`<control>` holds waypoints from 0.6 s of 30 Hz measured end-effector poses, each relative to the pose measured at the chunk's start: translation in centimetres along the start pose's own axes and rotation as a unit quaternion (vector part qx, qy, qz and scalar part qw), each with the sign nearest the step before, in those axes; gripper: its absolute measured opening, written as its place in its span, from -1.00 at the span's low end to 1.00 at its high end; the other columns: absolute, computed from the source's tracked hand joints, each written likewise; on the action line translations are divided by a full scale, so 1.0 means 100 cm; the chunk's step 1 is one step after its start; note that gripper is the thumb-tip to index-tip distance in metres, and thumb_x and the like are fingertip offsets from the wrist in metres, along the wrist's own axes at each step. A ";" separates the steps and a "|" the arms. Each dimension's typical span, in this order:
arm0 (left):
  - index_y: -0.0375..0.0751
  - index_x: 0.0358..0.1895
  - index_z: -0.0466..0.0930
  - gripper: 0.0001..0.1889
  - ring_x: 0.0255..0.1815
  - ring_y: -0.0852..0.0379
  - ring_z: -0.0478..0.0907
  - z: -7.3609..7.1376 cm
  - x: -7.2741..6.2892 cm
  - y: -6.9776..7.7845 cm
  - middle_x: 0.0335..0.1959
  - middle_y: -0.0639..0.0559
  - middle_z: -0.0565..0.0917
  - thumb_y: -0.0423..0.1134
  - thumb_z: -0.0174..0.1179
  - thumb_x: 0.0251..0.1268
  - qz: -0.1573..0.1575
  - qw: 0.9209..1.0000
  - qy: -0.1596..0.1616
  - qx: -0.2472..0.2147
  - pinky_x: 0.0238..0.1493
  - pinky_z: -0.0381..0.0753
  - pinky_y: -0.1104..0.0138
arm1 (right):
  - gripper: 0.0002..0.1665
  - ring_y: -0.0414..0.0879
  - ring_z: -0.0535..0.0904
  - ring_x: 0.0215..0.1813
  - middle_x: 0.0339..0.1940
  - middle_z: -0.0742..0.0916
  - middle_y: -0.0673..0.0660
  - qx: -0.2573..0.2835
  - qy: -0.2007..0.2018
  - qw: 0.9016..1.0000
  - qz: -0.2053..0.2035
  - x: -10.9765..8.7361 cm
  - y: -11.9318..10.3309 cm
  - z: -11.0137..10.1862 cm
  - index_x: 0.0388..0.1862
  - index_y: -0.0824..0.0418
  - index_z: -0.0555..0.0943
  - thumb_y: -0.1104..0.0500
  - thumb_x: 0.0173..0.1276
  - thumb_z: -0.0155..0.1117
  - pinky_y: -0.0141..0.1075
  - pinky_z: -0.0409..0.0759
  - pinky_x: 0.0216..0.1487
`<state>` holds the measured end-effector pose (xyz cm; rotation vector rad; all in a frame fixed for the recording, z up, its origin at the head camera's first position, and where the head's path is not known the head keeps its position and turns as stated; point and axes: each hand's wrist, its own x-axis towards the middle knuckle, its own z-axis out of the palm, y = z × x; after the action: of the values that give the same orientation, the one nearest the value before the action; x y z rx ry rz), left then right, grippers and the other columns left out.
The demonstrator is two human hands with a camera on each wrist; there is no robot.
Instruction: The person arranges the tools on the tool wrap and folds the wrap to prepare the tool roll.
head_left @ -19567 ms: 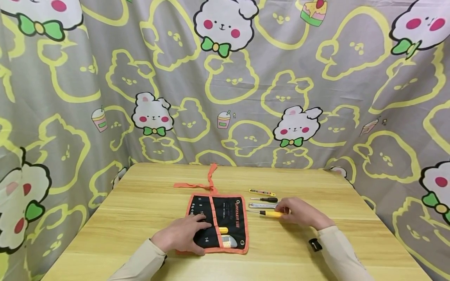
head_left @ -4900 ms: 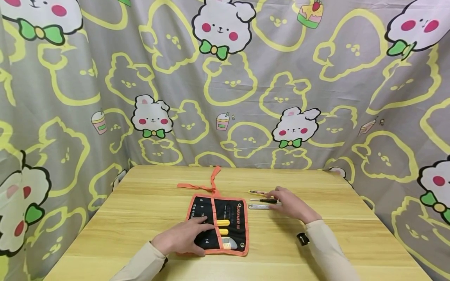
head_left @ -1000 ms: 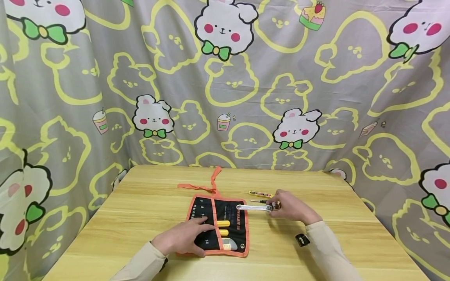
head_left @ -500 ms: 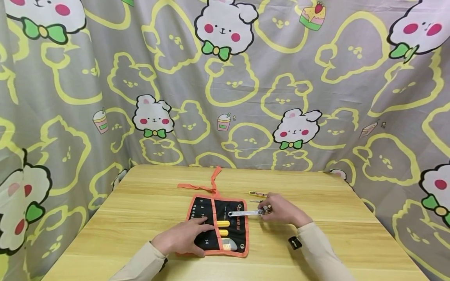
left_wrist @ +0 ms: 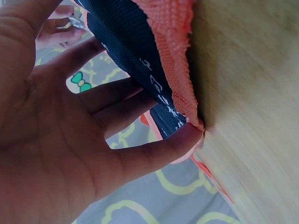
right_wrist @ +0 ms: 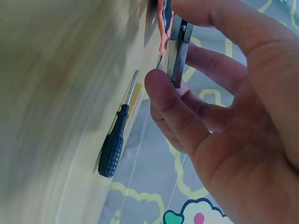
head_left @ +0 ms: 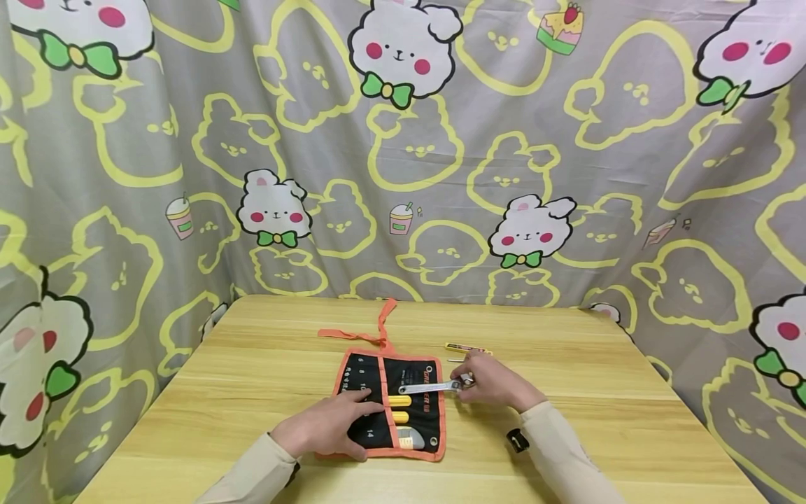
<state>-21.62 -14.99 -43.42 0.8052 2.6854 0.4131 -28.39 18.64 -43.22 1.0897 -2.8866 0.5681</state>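
A black tool pouch (head_left: 425, 420) with orange trim lies on the table. On its left part rests my left hand (head_left: 330, 423), fingers spread; in the left wrist view the fingertips touch the dark cloth and orange edge (left_wrist: 175, 79). My right hand (head_left: 494, 381) pinches an adjustable wrench (head_left: 431, 387) by its jaw end, between thumb and fingers in the right wrist view. The wrench's handle points left over the pouch, its holed tip near the middle orange band. Two yellow handles (head_left: 400, 402) and a grey-and-yellow tool (head_left: 411, 439) stick out of the pockets.
Behind my right hand lie a black-handled screwdriver (right_wrist: 112, 149), mostly hidden in the head view, and a slim yellow tool (head_left: 468, 348) with a printed label. Orange ties (head_left: 381, 329) stretch from the pouch's far edge. A patterned curtain (head_left: 415, 245) surrounds the table (head_left: 567, 336).
My right hand picked up the wrench from the table and carried it left and nearer over the pouch. Earlier it held a yellow-handled tool; a second yellow handle now shows in the pouch.
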 end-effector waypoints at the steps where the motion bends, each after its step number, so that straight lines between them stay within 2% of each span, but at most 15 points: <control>1: 0.25 0.43 0.48 -0.23 0.45 -0.22 0.40 0.000 0.000 0.000 0.53 -0.14 0.36 0.11 0.53 0.09 -0.001 1.000 0.000 -0.002 0.34 0.47 -0.15 | -0.69 -0.17 0.44 -0.26 -0.31 0.66 0.03 -0.002 0.000 1.000 0.000 0.001 -0.001 0.000 -0.13 0.24 0.81 0.24 0.10 0.52 -0.31 0.45 -0.24; 8: 0.23 0.42 0.49 -0.23 0.45 -0.22 0.41 0.000 0.000 0.000 0.53 -0.14 0.36 0.09 0.55 0.08 0.002 1.000 0.003 -0.009 0.35 0.47 -0.14 | -0.71 -0.12 0.51 -0.24 -0.31 0.73 0.00 0.004 -0.003 1.000 -0.007 0.004 -0.003 0.005 -0.10 0.24 0.82 0.24 0.16 0.52 -0.33 0.47 -0.23; 18: 0.18 0.41 0.51 -0.24 0.43 -0.19 0.41 -0.001 0.000 0.000 0.50 -0.10 0.37 0.07 0.55 0.08 0.013 1.000 0.004 -0.013 0.36 0.46 -0.13 | -0.68 -0.10 0.47 -0.26 -0.29 0.64 0.05 0.019 -0.020 1.000 0.015 0.007 -0.006 0.014 -0.04 0.27 0.80 0.24 0.20 0.49 -0.39 0.44 -0.32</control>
<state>-21.66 -14.99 -43.30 0.8348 2.6738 0.4582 -28.33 17.30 -44.23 1.0760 -2.9440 0.6099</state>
